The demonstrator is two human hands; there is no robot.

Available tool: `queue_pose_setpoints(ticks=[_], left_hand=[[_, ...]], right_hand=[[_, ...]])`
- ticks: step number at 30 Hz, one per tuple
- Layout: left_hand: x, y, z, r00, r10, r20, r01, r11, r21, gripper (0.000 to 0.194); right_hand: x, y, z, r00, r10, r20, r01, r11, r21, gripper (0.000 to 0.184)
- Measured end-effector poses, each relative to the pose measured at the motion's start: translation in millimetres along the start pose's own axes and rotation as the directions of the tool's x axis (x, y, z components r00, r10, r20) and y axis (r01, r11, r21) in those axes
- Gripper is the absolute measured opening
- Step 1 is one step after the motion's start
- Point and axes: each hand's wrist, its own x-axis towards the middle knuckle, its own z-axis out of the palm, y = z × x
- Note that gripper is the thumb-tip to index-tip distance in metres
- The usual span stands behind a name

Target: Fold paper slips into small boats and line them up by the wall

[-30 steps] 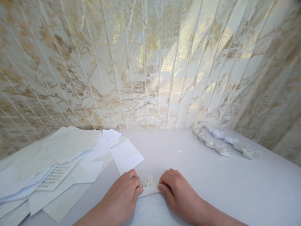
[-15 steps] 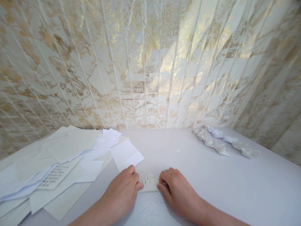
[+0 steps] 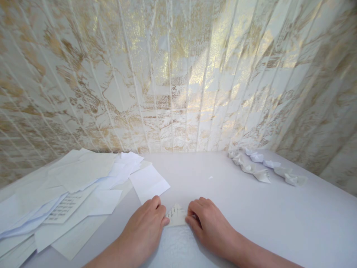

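Between my hands is a small folded piece of paper (image 3: 176, 216) with a pointed top and some printed marks on it. My left hand (image 3: 147, 227) pinches its left end between thumb and curled fingers. At the right end, my right hand (image 3: 208, 225) grips the paper the same way. Both ends of the fold are hidden behind the fingers. Below the fold, a crinkled, pale, glossy surface (image 3: 175, 247) shows between my wrists.
A spread heap of loose paper sheets (image 3: 80, 171) covers the table's left side, and one white sheet (image 3: 150, 182) lies near my left hand. Two rows of folded paper boats (image 3: 259, 167) stand at the back right. A tiny paper scrap (image 3: 211, 177) lies mid-table; a patterned curtain (image 3: 173, 93) hangs behind.
The lower edge of the folded paper has gone from a raised, rolled strip to a flatter fold, and more of its pointed face shows. My hands have barely shifted and keep hold.
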Motion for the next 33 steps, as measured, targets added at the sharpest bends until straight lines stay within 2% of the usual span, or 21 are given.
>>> queue_pose_setpoints(ticks=[3,6,10,12,14,17,20,28,30,33], left_hand=[[-1.9,0.8,3.1,1.000,0.011,-0.020,-0.011,0.999,0.041,0.022],[-3.5,-3.1,15.0,0.994,0.041,-0.099,-0.037,0.999,0.036,0.021],[-3.4,-9.3,28.5,0.949,0.229,-0.217,-0.234,0.972,0.005,0.040],[-3.2,-9.7,26.8,0.923,0.313,-0.222,-0.329,0.944,-0.037,0.045],[-3.9,-7.8,19.1,0.920,0.340,-0.196,-0.366,0.923,-0.116,0.040],[-6.4,-2.8,4.0,0.946,0.292,-0.143,-0.320,0.912,-0.256,0.028],[-8.6,0.7,-5.6,0.963,0.252,-0.096,-0.270,0.905,-0.330,0.026],[-6.8,-1.1,-5.0,0.968,0.237,-0.079,-0.249,0.899,-0.361,0.029],[-6.2,-1.5,-5.6,0.968,0.242,-0.072,-0.251,0.893,-0.374,0.028],[-6.4,-1.6,-7.9,0.960,0.267,-0.088,-0.281,0.890,-0.360,0.027]], right_hand=[[0.2,-0.7,-1.2,1.000,0.001,0.009,-0.001,1.000,-0.017,0.013],[-0.1,-0.8,-1.9,1.000,0.006,0.001,-0.006,0.999,-0.048,0.012],[-1.7,0.8,-2.6,1.000,0.021,0.003,-0.020,0.994,-0.104,0.007],[-2.2,1.8,-3.7,0.999,0.030,0.012,-0.029,0.991,-0.127,0.005],[-2.5,2.4,-5.4,0.999,0.039,0.025,-0.035,0.989,-0.141,0.006],[-2.6,2.3,-9.0,0.997,0.054,0.048,-0.048,0.990,-0.132,0.005],[-1.7,3.1,-13.2,0.994,0.077,0.073,-0.069,0.991,-0.112,0.006],[4.3,11.6,-24.8,0.987,0.083,0.140,-0.092,0.994,0.058,0.014],[3.3,9.4,-24.0,0.991,0.063,0.120,-0.073,0.994,0.083,0.017],[-0.1,3.3,-18.2,0.994,-0.085,0.075,0.069,0.977,0.202,0.017]])
